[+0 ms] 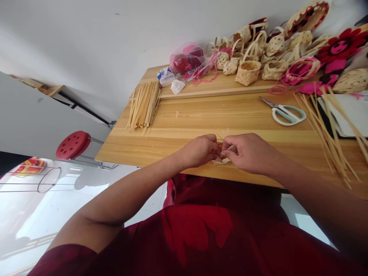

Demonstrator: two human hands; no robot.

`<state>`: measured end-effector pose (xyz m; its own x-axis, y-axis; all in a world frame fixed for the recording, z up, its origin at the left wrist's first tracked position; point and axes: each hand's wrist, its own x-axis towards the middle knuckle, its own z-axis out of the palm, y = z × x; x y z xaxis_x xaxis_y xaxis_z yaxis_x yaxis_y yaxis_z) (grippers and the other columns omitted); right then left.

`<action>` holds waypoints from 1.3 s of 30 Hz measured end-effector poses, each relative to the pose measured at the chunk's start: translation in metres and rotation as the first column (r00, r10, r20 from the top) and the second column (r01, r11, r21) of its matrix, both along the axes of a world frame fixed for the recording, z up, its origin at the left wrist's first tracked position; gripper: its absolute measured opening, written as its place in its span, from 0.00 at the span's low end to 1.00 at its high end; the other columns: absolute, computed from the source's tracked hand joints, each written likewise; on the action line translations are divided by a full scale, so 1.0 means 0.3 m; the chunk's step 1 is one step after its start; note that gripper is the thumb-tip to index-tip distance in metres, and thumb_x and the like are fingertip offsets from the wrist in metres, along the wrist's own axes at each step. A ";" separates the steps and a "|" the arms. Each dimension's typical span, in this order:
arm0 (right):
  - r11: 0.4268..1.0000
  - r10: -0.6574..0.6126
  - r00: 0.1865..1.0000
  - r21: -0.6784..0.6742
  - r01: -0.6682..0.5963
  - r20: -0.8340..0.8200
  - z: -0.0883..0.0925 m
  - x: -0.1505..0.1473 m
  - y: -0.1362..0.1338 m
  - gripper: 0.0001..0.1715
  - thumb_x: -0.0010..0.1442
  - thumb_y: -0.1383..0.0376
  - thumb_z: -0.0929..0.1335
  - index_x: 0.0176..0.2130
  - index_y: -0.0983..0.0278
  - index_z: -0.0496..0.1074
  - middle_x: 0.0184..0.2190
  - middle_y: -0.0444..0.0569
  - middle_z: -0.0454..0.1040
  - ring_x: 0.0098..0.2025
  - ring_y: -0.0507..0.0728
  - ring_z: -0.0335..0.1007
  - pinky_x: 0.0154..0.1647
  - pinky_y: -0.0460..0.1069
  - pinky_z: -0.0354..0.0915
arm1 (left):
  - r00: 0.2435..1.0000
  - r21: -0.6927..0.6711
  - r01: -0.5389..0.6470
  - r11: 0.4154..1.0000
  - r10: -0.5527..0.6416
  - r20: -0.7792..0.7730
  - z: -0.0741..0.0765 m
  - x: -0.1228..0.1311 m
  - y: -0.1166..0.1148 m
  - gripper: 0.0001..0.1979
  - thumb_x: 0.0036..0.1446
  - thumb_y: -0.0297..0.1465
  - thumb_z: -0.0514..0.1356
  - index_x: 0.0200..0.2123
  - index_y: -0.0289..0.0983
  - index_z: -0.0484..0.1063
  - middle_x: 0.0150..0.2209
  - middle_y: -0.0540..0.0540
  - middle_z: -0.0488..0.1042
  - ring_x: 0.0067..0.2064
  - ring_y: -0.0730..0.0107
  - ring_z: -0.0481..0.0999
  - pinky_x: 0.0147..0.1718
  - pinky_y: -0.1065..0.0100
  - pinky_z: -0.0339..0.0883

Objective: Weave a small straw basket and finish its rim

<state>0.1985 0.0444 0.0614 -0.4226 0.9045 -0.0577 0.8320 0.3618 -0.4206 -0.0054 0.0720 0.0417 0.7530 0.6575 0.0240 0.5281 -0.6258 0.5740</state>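
The left hand (199,150) and right hand (250,153) pinch a small, pale woven bamboo-strip piece (222,161) tightly between them, just inside the near edge of a long, light wooden table (184,126). Its loose strip ends point away from the person, across the table.

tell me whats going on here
A person sits at a wooden table, pinching a small piece of pale woven strips between the left hand and the right hand. A bundle of loose strips lies to the left. Scissors with pale green handles and more long strips lie to the right. Small woven baskets and a red flower shape sit along the far side.
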 end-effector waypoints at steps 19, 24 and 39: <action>1.000 0.002 0.999 -0.015 -0.003 -0.054 0.009 0.011 0.012 0.06 0.58 0.68 0.67 0.29 0.60 0.73 0.21 0.43 0.75 0.23 0.54 0.66 0.30 0.50 0.56 | 0.986 0.123 -0.061 0.991 0.078 -0.145 -0.031 0.018 -0.028 0.08 0.68 0.32 0.61 0.42 0.34 0.78 0.42 0.44 0.72 0.38 0.67 0.74 0.43 0.65 0.72; 1.000 -0.005 0.998 -0.015 0.004 -0.058 0.003 0.013 0.014 0.06 0.58 0.68 0.68 0.30 0.60 0.74 0.21 0.43 0.76 0.23 0.54 0.67 0.30 0.50 0.56 | 0.993 0.073 -0.033 0.997 0.041 -0.111 -0.028 0.009 -0.018 0.07 0.67 0.31 0.61 0.41 0.35 0.78 0.41 0.44 0.73 0.40 0.66 0.75 0.45 0.65 0.73; 0.999 -0.012 0.998 -0.043 0.009 -0.068 -0.001 0.008 0.014 0.06 0.58 0.67 0.69 0.28 0.59 0.71 0.19 0.42 0.72 0.23 0.54 0.65 0.30 0.50 0.55 | 0.971 0.158 0.036 0.987 0.002 -0.238 0.046 0.039 -0.018 0.10 0.65 0.31 0.61 0.34 0.34 0.80 0.32 0.42 0.78 0.32 0.64 0.77 0.34 0.67 0.68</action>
<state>0.2009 0.0486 0.0612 -0.4176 0.9061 -0.0677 0.8045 0.3340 -0.4912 0.0063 0.0666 0.0553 0.7610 0.6466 -0.0526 0.6252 -0.7093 0.3257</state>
